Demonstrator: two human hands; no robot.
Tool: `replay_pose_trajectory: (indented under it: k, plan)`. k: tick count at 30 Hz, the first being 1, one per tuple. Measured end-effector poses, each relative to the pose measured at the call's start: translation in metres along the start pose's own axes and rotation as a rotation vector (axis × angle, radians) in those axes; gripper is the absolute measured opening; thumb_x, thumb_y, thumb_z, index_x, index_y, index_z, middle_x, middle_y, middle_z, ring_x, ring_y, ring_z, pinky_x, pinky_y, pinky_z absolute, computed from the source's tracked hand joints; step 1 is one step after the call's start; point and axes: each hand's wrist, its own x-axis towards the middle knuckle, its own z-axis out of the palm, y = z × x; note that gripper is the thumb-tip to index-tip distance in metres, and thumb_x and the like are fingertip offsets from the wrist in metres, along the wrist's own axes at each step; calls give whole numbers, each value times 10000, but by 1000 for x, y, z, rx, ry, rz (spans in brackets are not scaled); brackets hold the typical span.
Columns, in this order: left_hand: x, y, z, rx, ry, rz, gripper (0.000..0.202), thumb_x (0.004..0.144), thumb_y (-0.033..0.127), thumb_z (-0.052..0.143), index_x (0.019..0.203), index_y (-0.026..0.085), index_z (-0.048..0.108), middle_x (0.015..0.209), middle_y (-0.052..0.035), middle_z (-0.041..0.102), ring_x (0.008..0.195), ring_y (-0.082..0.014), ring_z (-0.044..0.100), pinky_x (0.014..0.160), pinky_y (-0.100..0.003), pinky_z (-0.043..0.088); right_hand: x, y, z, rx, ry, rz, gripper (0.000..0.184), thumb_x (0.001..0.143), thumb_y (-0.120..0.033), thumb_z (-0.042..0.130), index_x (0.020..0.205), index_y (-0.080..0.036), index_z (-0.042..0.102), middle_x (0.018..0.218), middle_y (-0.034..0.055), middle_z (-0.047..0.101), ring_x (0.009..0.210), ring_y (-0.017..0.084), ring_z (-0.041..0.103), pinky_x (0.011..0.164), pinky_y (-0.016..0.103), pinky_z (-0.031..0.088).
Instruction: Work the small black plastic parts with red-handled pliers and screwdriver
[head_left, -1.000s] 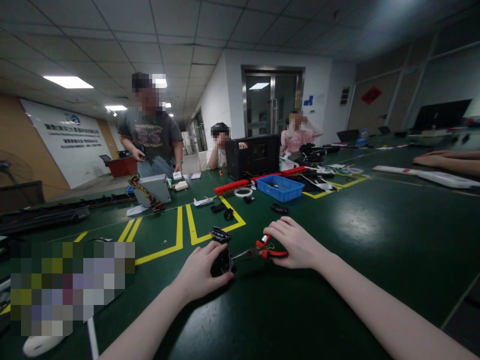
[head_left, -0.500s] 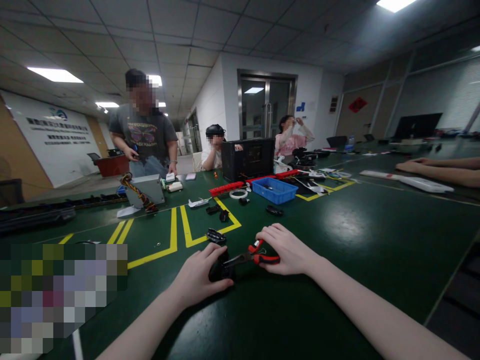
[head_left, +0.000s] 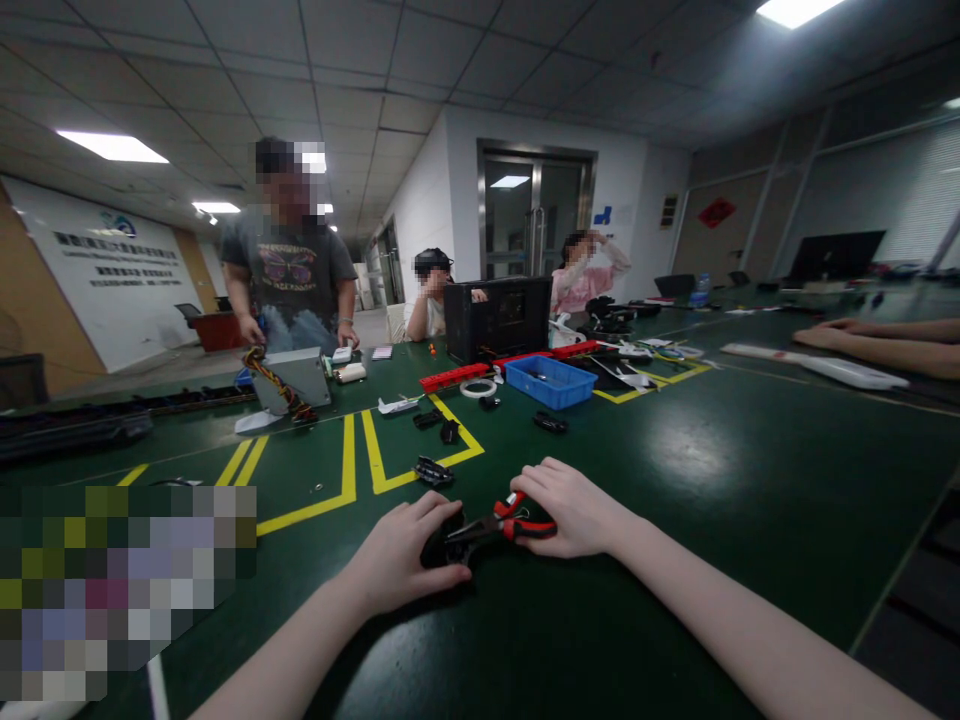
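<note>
Blk part [head_left: 458, 555], prob. plastic, half-hid

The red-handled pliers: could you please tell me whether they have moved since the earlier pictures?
Yes: against the yellow tape corner, the red-handled pliers in the right hand have shifted a little left and down the picture.

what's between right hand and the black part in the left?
Red-handled pliers. In the head view, the right hand grips their handles, and the nose points at the black part in the left hand. Tip contact isn't clear.
</note>
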Motion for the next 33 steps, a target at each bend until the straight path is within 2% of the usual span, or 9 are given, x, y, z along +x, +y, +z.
replay_pose_trajectory:
  k: [7,15,20,28,33]
  plan:
    - [0,0,-1,-16,-23,-29,605,816,553,577,1325,240,483,1237,-86,554,991,-254,584,891,-386,470,-1,0,1,-22,3,-9,438,747,-501,609,1011,-155,564,896,77,600,755,188,539,730,325,362]
    - [0,4,-4,-21,-41,-8,633,771,526,636,1319,249,485,1232,-76,547,987,-251,580,890,-385,465,-2,-1,1,-54,-18,-10,419,733,-518,615,951,-162,574,858,64,595,724,179,521,726,323,357]
    - [0,4,-3,-8,-31,28,672,727,528,675,1316,268,481,1245,-67,541,996,-254,580,895,-375,462,0,-2,0,-29,-55,0,399,721,-497,630,947,-172,576,843,56,598,719,177,534,720,317,359]
    - [0,3,-3,-3,-37,10,665,748,557,651,1316,257,481,1244,-72,543,989,-258,576,886,-385,463,-1,-1,0,41,-15,37,426,690,-477,666,979,-179,568,889,55,607,774,188,554,748,324,372]
    - [-1,3,-2,-1,-35,6,677,748,579,645,1319,254,481,1248,-72,543,992,-259,577,890,-387,464,-1,-2,-1,47,-36,46,404,696,-468,662,962,-178,569,875,51,606,761,182,550,750,324,370]
